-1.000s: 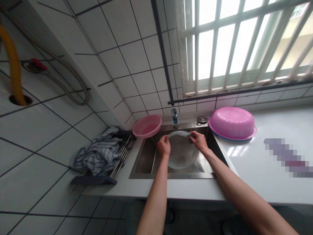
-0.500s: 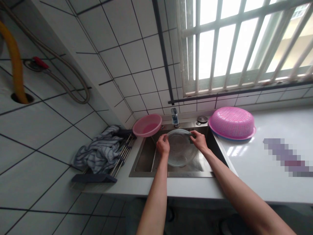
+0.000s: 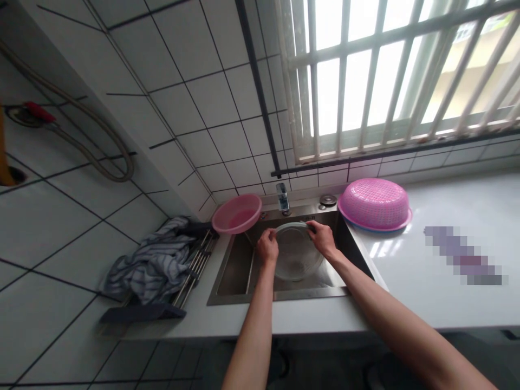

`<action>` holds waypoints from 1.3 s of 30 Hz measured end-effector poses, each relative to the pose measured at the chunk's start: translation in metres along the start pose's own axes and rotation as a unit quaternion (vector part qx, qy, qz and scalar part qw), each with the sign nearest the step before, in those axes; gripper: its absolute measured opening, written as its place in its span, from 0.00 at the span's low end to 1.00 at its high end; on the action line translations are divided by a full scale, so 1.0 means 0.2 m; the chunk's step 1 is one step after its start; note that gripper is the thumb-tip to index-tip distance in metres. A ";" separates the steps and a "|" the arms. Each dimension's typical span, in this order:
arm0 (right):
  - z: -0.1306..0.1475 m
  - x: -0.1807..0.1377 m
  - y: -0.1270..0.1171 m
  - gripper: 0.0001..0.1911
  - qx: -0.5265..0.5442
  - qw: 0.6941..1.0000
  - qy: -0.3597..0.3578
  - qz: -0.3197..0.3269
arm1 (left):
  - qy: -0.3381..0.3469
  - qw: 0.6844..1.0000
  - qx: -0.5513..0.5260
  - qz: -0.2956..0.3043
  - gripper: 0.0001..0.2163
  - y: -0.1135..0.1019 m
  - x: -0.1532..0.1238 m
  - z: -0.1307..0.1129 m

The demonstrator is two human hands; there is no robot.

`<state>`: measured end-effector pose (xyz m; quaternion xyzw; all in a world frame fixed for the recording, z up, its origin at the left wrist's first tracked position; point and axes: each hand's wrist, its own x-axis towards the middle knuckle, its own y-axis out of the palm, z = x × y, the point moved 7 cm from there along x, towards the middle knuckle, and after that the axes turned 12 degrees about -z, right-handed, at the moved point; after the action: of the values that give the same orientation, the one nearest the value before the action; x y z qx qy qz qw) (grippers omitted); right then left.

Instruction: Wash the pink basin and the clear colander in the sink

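Over the steel sink (image 3: 238, 271) a translucent round basin (image 3: 296, 257) is held by its rim. My left hand (image 3: 268, 245) has its fingers closed round the rim on the left side. On the right side of the rim, my right hand (image 3: 322, 236) grips the same basin. Behind the basin stands the faucet (image 3: 282, 196) at the sink's back edge. Whether the basin's underside touches the sink floor, I cannot tell.
A pink basin (image 3: 236, 214) sits at the sink's back left corner. To the right is an upturned pink colander (image 3: 376, 203) over something blue. A striped cloth (image 3: 156, 260) lies on a rack (image 3: 199, 257) at the left. A drain strainer (image 3: 328, 200) rests behind the sink.
The view has shifted slightly to the right. Both hands still grip the basin's rim, and the basin appears tilted a little differently.
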<state>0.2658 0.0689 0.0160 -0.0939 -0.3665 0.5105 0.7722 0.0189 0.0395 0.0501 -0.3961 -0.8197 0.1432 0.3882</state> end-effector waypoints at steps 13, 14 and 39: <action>0.06 -0.02 0.03 0.18 0.018 0.998 -0.049 0.033 | -0.035 0.999 -0.036 0.017 0.07 0.05 -0.04 0.00; 0.01 0.00 0.01 0.18 0.014 1.000 -0.015 0.014 | -0.072 0.996 -0.043 -0.013 0.06 0.02 -0.02 0.04; 0.26 -0.15 0.07 0.14 0.151 0.975 -0.069 0.148 | -0.396 0.857 -0.248 0.217 0.19 0.23 -0.18 0.15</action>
<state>0.2149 0.0385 0.0318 0.0064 -0.3195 0.6738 0.6663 0.0350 0.0439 -0.0125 -0.5569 -0.8058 0.1606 -0.1214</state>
